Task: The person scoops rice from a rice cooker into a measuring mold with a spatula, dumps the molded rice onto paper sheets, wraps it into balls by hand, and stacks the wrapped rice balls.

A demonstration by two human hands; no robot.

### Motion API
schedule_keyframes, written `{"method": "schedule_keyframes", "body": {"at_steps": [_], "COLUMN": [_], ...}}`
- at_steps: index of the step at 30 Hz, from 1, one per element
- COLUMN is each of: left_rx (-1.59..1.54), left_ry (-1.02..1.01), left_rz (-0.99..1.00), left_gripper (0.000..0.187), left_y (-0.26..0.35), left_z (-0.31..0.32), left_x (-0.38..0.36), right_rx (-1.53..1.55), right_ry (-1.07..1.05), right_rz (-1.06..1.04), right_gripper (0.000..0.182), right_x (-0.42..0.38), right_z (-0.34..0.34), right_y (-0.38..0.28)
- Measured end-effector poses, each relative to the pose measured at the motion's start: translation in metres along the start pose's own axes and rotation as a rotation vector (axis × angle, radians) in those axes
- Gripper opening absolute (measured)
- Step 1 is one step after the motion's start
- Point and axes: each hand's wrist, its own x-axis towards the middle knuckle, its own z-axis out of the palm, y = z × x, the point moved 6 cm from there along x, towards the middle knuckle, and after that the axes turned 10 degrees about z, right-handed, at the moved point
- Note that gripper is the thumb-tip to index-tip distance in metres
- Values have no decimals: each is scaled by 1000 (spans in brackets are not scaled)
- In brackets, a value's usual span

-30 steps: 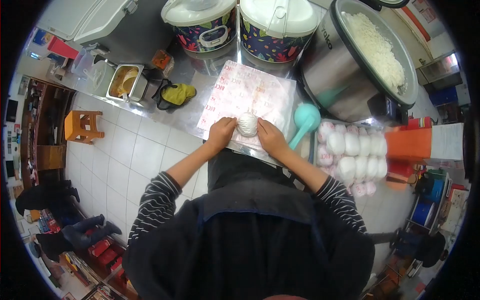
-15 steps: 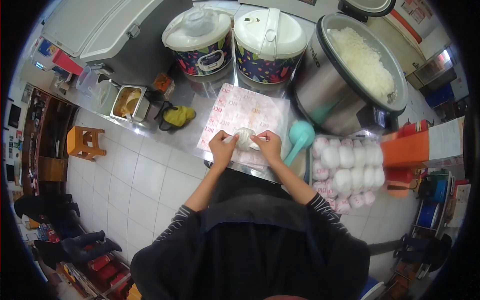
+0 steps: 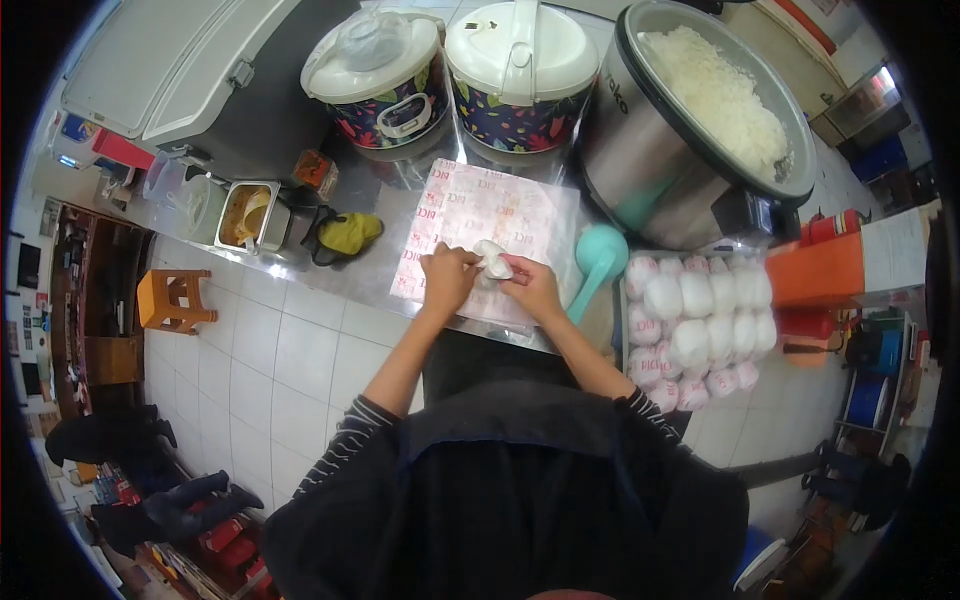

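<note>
A small white paper-wrapped bundle (image 3: 493, 258) is held over a stack of wrapping papers (image 3: 480, 205) printed with red "RICE" lettering. My left hand (image 3: 450, 278) pinches its left side, fingers bent inward. On the other side, my right hand (image 3: 533, 290) grips the bundle between thumb and fingers. The paper hides what is inside. Just right of the stack lies a turquoise rice scoop (image 3: 600, 252). Many wrapped packets (image 3: 707, 293), some showing the same red print, sit piled in a container to the right of my right hand.
A large cooker full of white rice (image 3: 715, 105) stands at the back right. Two floral tubs with white lids (image 3: 520, 85) are behind the papers. To the left are a yellow-black pouch (image 3: 348, 235), a metal food pan (image 3: 248, 217) and a grey cooler (image 3: 240, 110).
My hands have turned the bundle and drawn in around it; its paper looks more folded. My left fingers now reach over its side. The camera view has shifted slightly.
</note>
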Motion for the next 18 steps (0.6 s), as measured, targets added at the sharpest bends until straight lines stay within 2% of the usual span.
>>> {"method": "schedule_keyframes", "body": {"at_steps": [1, 2, 4, 5, 6, 7, 9, 10, 11, 12, 13, 14, 15, 16, 18], "left_rx": [-37, -41, -273, -311, -217, -142, -350, -341, -381, -688, -873, -1049, -1045, -1093, -1134], "left_ry": [-74, -75, -139, -39, 22, 68, -42, -110, -98, -192, -197, -201, -215, -232, -269], "left_rz": [-76, -65, -168, -24, 8, 37, -184, -139, -146, -330, -459, -599, -578, -592, -605], "left_gripper": [10, 10, 13, 24, 37, 46, 47, 48, 48, 46, 44, 43, 43, 44, 45], "left_y": [-7, -10, -31, -56, -47, -49, -45, -36, -45, -47, -49, -50, -47, -45, -42], "left_z": [0, 0, 20, 49, 42, 44, 48, 47, 59, 65, 67, 69, 65, 63, 58], "left_x": [7, 7, 10, 6, 5, 1, -5, -4, -6, -12, -13, -17, -16, -15, -13], "right_rx": [-49, -50, -449, -659, -551, -667, -617, -575, -799, -1050, -1160, -1269, -1376, -1373, -1406], "right_ry": [2, 13, 34, 68, 81, 103, 250, 333, 266, 281, 126, 240, 353, 377, 537], "right_rz": [-103, -107, -273, -385, -476, -545, -400, -391, -358, -536, -489, -595, -703, -705, -736], "right_gripper": [21, 21, 18, 14, 8, 7, 10, 10, 13, 14, 24, 31, 38, 38, 54], "right_x": [-5, 0, 15, 13, 24, 28, 39, 37, 40, 30, 24, 15, 8, 1, -19], "right_z": [4, 3, 1, 5, 7, 6, 0, 1, 10, 28, 40, 46, 53, 54, 52], "right_y": [-12, -6, -1, -20, -13, -21, -19, -19, -18, -13, -7, -2, 3, -2, -8]}}
